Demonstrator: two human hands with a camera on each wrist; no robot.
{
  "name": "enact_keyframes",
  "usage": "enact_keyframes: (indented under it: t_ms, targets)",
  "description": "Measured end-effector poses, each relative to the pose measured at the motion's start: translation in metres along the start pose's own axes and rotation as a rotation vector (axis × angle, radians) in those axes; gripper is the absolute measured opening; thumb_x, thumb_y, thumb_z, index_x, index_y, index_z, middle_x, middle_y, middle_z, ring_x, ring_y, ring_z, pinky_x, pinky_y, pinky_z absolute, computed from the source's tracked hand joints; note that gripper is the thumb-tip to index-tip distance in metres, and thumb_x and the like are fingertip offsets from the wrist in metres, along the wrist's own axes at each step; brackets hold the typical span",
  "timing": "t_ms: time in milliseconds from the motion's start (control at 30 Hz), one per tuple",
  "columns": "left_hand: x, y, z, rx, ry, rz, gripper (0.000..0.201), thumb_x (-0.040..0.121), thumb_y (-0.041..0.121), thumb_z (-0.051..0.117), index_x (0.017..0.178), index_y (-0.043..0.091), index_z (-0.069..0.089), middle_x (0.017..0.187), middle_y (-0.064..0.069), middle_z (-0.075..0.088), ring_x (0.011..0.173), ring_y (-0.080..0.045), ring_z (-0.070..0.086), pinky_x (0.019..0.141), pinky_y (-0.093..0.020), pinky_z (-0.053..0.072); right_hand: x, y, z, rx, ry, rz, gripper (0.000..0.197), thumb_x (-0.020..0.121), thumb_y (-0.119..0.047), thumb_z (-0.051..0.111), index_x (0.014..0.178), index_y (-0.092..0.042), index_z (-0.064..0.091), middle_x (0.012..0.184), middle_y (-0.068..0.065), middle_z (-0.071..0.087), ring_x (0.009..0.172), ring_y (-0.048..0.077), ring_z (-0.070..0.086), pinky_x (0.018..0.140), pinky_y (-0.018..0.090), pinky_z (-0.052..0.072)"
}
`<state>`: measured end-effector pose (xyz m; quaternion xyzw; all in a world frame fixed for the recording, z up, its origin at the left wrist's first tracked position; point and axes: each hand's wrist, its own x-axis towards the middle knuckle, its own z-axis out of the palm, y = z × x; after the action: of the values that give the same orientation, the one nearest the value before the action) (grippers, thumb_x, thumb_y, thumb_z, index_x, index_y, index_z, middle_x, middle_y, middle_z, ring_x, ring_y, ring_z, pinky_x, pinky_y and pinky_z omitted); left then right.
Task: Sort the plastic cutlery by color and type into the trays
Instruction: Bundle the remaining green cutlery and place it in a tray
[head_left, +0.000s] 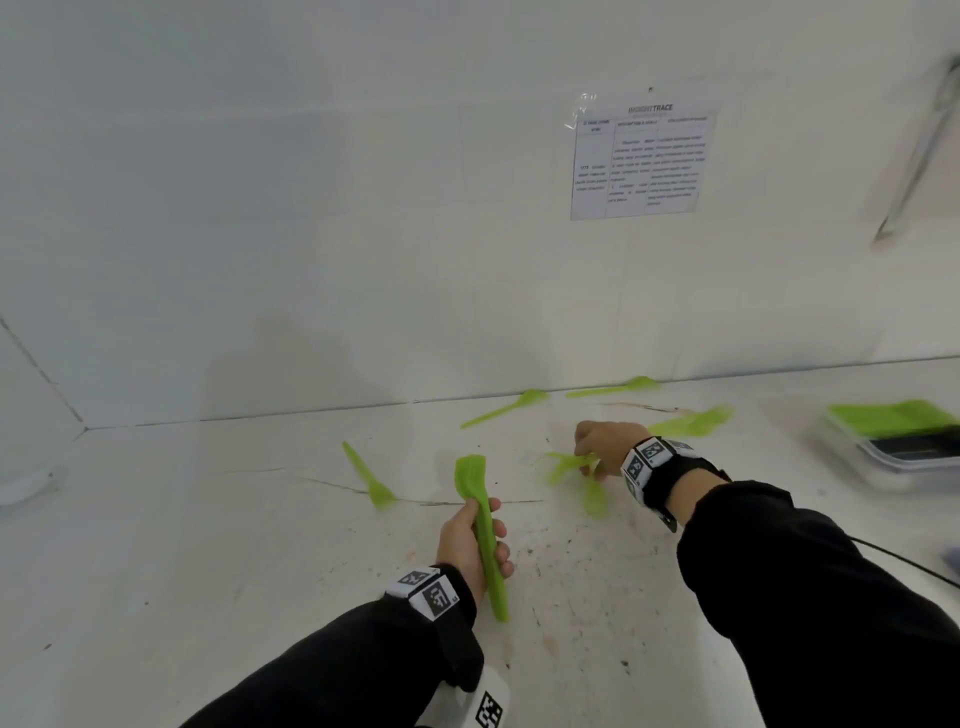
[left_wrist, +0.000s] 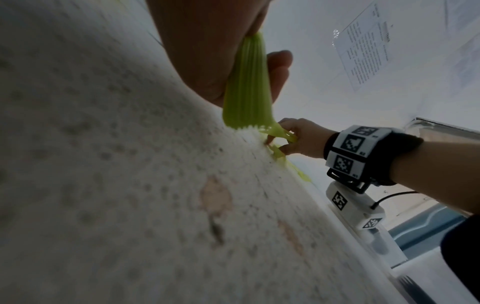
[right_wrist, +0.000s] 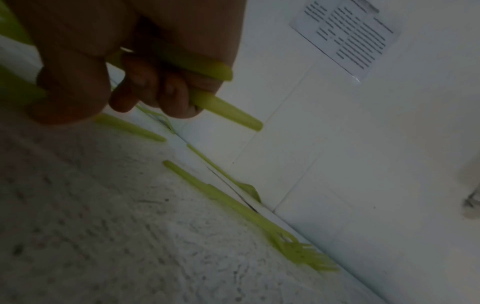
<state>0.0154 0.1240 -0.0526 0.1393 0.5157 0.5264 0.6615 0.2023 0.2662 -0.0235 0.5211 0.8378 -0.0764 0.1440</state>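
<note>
We see a speckled white counter (head_left: 260, 545) bearing scattered green cutlery (head_left: 506, 408) toward its far edge, perhaps forks, and a tray (head_left: 904, 457) at the right edge.

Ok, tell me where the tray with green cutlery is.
In the head view, the tray sits at the table's far right edge, just right of the right hand.

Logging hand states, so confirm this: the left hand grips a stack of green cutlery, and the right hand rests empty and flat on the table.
Not empty. In the right wrist view the right hand grips green cutlery pieces. The left hand does grip a green stack.
</note>
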Motion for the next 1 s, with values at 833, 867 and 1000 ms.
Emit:
enact_keyframes:
  t_ms: [833,867,1000]
  targets:
    - [0.015,-0.015,0.023,0.029,-0.049,-0.031,0.032,0.1,0.03,0.032,0.088,0.01,0.054,0.053,-0.002,0.044,0.03,-0.012,0.035,0.035,-0.018,0.031,-0.036,0.074,0.02,0.566,0.329,0.834,0.034,0.096,-0.017,0.043,0.127,-0.016,0.056,0.133,0.003,0.054,0.126,0.02,0.05,0.104,0.03,0.041]
    - [0.015,-0.016,0.024,0.03,-0.048,-0.034,0.032,0.1,0.03,0.032,0.088,0.01,0.054,0.052,-0.001,0.044,0.03,-0.012,0.035,0.035,-0.018,0.031,-0.04,0.072,0.02,0.523,0.261,0.794,0.031,0.094,-0.016,0.046,0.122,-0.015,0.059,0.129,0.003,0.058,0.122,0.019,0.054,0.102,0.028,0.044]
    - [0.013,-0.017,0.027,0.046,-0.052,-0.047,0.032,0.1,0.03,0.032,0.087,0.01,0.054,0.05,-0.001,0.045,0.03,-0.012,0.035,0.034,-0.018,0.03,-0.038,0.07,0.017,0.463,0.136,0.728,0.029,0.091,-0.01,0.048,0.117,-0.01,0.061,0.117,0.009,0.064,0.108,0.023,0.062,0.09,0.029,0.051]
